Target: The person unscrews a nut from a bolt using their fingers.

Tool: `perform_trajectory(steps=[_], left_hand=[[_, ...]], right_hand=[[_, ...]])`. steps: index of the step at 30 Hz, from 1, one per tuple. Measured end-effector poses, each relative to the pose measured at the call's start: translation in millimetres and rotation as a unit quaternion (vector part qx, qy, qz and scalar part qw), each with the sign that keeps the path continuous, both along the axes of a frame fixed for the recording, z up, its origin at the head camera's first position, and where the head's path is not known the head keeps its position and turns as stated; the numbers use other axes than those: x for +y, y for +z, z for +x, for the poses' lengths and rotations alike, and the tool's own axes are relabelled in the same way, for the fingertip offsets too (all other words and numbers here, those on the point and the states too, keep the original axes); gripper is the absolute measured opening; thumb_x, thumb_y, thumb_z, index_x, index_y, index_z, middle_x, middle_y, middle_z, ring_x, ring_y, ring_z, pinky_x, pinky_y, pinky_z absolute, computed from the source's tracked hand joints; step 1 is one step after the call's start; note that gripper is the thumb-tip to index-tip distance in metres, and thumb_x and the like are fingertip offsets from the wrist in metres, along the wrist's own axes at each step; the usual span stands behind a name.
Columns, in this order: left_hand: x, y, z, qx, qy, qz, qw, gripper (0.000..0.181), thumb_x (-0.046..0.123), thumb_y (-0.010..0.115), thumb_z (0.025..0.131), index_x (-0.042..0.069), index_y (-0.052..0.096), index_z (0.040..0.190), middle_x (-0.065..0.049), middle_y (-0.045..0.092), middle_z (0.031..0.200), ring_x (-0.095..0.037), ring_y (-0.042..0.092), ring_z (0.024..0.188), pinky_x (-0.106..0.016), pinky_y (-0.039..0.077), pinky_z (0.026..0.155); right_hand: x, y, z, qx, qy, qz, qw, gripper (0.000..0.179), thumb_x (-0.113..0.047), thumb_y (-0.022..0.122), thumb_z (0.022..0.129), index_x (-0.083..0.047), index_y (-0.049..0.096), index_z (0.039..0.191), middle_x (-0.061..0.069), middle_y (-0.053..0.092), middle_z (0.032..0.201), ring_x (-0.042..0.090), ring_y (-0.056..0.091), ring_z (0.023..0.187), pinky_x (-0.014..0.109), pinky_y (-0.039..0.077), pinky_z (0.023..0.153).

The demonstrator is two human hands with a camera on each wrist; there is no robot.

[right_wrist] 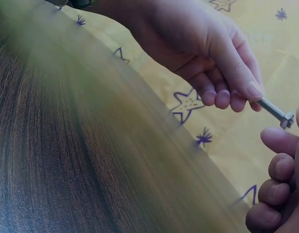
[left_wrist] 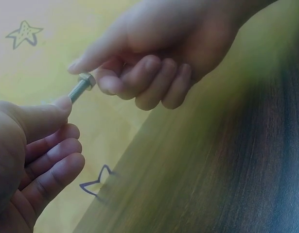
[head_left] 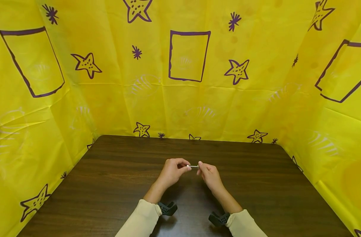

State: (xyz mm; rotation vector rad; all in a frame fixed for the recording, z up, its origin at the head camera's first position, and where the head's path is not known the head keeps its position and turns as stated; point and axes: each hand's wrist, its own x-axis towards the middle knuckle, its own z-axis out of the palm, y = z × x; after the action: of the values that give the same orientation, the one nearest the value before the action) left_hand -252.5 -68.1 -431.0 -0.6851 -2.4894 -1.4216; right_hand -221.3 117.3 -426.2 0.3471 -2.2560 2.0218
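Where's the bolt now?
In the head view, the bolt is below and slightly right of centre, its left end pinched by the left hand, its right end at the right hand.

My plain, pale cream sleeves (head_left: 140,219), a dark, curved band (head_left: 165,209) beside each sleeve's end, dotted with small holes, my own fingers (left_wrist: 57,177) bare

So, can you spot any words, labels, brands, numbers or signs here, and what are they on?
None: nothing here can be read as text.
The yellow sheet shows only drawings, such as stars and rough boxes.
On the bolt, any marking would be too small to read.
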Motion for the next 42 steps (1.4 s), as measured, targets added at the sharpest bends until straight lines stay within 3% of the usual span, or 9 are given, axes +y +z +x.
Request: perform_trajectory(steps=[7, 18, 28, 37, 42], left_hand=[[0.3, -0.2, 0.6, 0.004, 0.002, -0.002, 1.0, 0.008, 0.016, 0.077, 0.085, 0.01, 0.074, 0.091, 0.007, 0.068, 0.078, -0.008, 0.056, 0.065, -0.025, 0.048, 0.057], [-2.0, 0.7, 0.0, 0.013, 0.001, 0.008, 0.9999, 0.009, 0.016, 0.076, 0.085, 0.01, 0.074, 0.091, 0.006, 0.066, 0.075, -0.008, 0.055, 0.062, -0.025, 0.047, 0.055], [-2.7, -0.1, -0.6, -0.002, 0.006, 0.003, 1.0, 0.009, 0.015, 0.076, 0.085, 0.01, 0.074, 0.092, 0.008, 0.067, 0.077, -0.008, 0.057, 0.064, -0.026, 0.049, 0.058], [-3.7, 1.0, -0.1, -0.015, -0.002, 0.011, 0.9998, 0.01, 0.015, 0.075, 0.087, 0.008, 0.074, 0.094, 0.006, 0.066, 0.075, -0.017, 0.063, 0.063, -0.027, 0.05, 0.055], [-3.8, 0.5, -1.1, -0.019, 0.002, 0.009, 0.9998, 0.008, 0.015, 0.075, 0.086, 0.01, 0.074, 0.093, 0.007, 0.066, 0.076, -0.012, 0.061, 0.061, -0.026, 0.05, 0.055]], right_hand=[[1.0, -0.6, -0.8, -0.009, 0.011, 0.002, 0.9999, 0.04, -0.012, 0.05, 0.102, 0.016, 0.059, 0.075, 0.0, 0.038, 0.05, 0.005, 0.031, 0.042, 0.02, 0.026, 0.043], [2.9, -2.5, -3.7, -0.004, 0.041, -0.037, 0.9985, 0.028, -0.006, 0.053, 0.1, 0.022, 0.056, 0.096, 0.001, 0.04, 0.053, 0.005, 0.034, 0.043, 0.019, 0.027, 0.044], [2.7, -4.7, -4.0, 0.013, 0.045, -0.061, 0.9971, 0.02, 0.005, 0.056, 0.094, 0.018, 0.057, 0.109, 0.0, 0.041, 0.058, 0.008, 0.037, 0.048, 0.02, 0.03, 0.046], [3.3, -3.1, -2.2, 0.069, 0.04, -0.051, 0.9955, 0.022, 0.013, 0.057, 0.089, 0.015, 0.062, 0.11, 0.001, 0.04, 0.058, 0.006, 0.037, 0.048, 0.02, 0.032, 0.046], [2.5, -3.5, -2.5, 0.089, 0.039, -0.058, 0.9936, 0.019, 0.016, 0.056, 0.087, 0.016, 0.064, 0.105, 0.002, 0.041, 0.058, 0.006, 0.037, 0.048, 0.019, 0.032, 0.046]])
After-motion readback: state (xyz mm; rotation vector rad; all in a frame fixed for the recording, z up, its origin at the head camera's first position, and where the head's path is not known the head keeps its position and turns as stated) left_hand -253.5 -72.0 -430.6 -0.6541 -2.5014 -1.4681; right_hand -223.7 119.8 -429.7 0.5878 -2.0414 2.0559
